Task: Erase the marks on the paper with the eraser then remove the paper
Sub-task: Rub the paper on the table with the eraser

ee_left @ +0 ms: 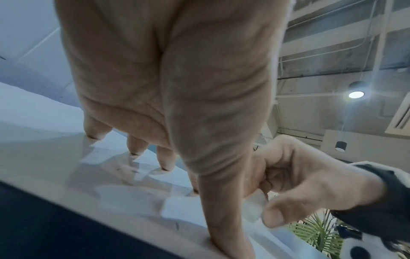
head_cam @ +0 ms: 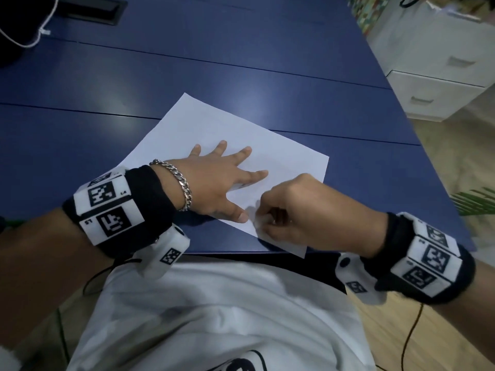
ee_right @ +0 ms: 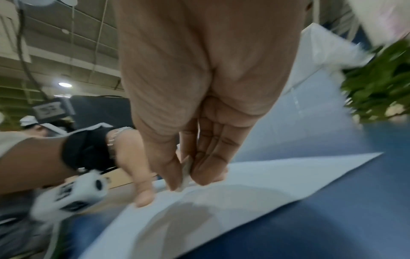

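Pinching the eraser point(ee_right: 185, 172) between thumb and curled fingers, the right hand point(head_cam: 297, 210) works at the near corner of the paper point(head_cam: 281, 156), at about 5 o'clock on the sheet. In the left wrist view, the eraser shows as a small pale block below the right thumb, against the sheet.

The left hand point(head_cam: 217, 183) lies flat on the paper with fingers spread and straight, pressing the sheet to the blue table point(head_cam: 241, 62). Its thumb tip sits just beside the right hand's fingertips, at about 9 o'clock from the eraser.

The paper lies skewed on the table, its long axis running from roughly 11 o'clock to 5 o'clock, and its near corner overhangs the table edge slightly. No marks can be made out on the sheet; blur hides the area under the eraser.

Judgement: erasing is in progress. The coming strokes depend on the left thumb anchoring the sheet just beside the eraser. For removal, the left hand is nearer the sheet's centre; the right hand is nearer the overhanging corner.
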A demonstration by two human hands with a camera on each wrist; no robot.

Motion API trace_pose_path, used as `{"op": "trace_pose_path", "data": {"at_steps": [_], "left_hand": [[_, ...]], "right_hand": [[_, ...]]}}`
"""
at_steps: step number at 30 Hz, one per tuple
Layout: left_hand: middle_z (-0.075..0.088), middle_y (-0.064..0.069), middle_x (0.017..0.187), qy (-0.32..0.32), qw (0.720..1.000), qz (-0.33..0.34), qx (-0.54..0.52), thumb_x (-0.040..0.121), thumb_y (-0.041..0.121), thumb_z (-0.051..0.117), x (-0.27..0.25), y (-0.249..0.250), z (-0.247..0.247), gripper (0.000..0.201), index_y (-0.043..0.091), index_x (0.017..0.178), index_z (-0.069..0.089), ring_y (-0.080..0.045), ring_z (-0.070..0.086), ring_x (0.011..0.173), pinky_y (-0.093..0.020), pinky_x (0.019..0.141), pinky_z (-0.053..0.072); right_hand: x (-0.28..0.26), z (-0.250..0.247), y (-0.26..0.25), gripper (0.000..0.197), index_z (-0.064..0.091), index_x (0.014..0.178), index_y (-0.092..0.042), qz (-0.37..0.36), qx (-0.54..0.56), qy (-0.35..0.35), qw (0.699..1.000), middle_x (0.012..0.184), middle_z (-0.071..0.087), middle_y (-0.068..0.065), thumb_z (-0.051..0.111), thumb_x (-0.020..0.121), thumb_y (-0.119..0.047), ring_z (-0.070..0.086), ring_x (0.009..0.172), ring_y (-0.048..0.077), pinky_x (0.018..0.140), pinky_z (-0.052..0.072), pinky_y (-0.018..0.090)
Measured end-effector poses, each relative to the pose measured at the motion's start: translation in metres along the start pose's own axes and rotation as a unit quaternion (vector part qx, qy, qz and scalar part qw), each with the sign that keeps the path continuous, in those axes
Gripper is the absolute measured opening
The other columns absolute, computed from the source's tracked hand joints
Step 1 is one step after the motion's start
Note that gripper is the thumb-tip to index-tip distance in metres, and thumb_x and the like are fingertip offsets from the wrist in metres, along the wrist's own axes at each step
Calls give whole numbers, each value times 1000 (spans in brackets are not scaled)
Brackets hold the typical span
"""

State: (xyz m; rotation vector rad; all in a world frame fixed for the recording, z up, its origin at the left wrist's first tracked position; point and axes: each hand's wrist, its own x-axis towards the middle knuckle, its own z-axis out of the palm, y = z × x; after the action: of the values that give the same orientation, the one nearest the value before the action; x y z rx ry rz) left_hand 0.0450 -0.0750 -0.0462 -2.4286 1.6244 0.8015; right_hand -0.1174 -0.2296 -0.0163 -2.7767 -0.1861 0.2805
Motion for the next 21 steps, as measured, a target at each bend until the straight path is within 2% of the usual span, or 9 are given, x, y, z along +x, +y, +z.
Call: {"op": "trace_pose_path", "data": {"at_steps": [3, 7, 10, 12, 15, 17, 18, 20, 21], "left_hand": [[-25, 11, 169, -7, 1000, 19, 7, 88, 75, 57, -4, -4, -4, 92, 62, 156, -3, -36, -19, 157, -66, 123, -3], [-26, 6, 169, 14, 999, 1, 44, 90, 71, 59, -10, -14, -14, 89, 63, 154, -3, -35, -20, 156, -60, 125, -8], [12, -8, 168, 61, 996, -63, 20, 87, 71, 63, -16, -21, -15, 83, 57, 157, 19, -36, 12, 156, -57, 125, 13], [39, -7, 139, 127, 988, -89, -1, 86, 67, 66, -24, -19, -10, 69, 43, 147, 44, -32, 41, 131, -50, 111, 40], [46, 3, 128, 186, 980, -66, -38, 90, 64, 60, -36, -13, 5, 56, 30, 133, 54, -24, 49, 117, -45, 96, 49], [38, 5, 151, 137, 989, -33, -42, 82, 82, 51, -45, -16, 13, 82, 34, 148, 43, -25, 40, 139, -47, 112, 40], [21, 7, 166, 88, 995, -25, -34, 75, 91, 47, -51, -18, 16, 101, 36, 158, 28, -24, 22, 153, -51, 122, 28], [-15, 17, 170, 22, 999, -28, -18, 66, 100, 47, -57, -20, 22, 126, 36, 164, 0, -19, -11, 159, -54, 128, 5], [-22, 18, 169, 19, 999, -30, -13, 65, 101, 48, -58, -20, 24, 131, 35, 164, -7, -19, -17, 158, -55, 128, 0]], "right_hand": [[-2, -16, 25, 5, 75, 91, -26, 44, 15, 40, 998, 79, 72, -10, 71, 91, -29, 66, 72, 8, 69, 54, 28], [-13, -17, 37, 9, 71, 82, -27, 78, 10, 58, 995, 73, 70, -11, 72, 92, -26, 64, 67, 11, 64, 52, 30], [-24, -6, 22, 12, 68, 80, -27, 77, 25, 32, 996, 74, 70, -13, 72, 90, -33, 66, 71, 10, 63, 53, 28], [-26, 1, 11, 14, 67, 81, -27, 77, 34, 20, 996, 75, 69, -13, 71, 90, -38, 65, 73, 10, 64, 54, 28], [-25, 6, 4, 17, 66, 81, -27, 102, 44, 26, 993, 74, 69, -13, 70, 89, -42, 64, 74, 9, 63, 56, 29], [-24, 4, 4, 17, 66, 81, -27, 110, 36, 23, 993, 74, 68, -14, 70, 88, -42, 64, 74, 8, 62, 56, 29], [-22, 3, 4, 15, 66, 81, -28, 108, 27, 17, 994, 73, 67, -14, 70, 89, -41, 63, 74, 8, 63, 56, 29], [-16, -2, 3, 11, 65, 82, -30, 102, 8, 0, 995, 73, 65, -16, 68, 90, -37, 61, 73, 5, 64, 56, 29], [-11, -5, 2, 9, 65, 83, -30, 93, 2, -8, 996, 73, 64, -17, 67, 90, -36, 61, 72, 3, 64, 55, 29]]}}
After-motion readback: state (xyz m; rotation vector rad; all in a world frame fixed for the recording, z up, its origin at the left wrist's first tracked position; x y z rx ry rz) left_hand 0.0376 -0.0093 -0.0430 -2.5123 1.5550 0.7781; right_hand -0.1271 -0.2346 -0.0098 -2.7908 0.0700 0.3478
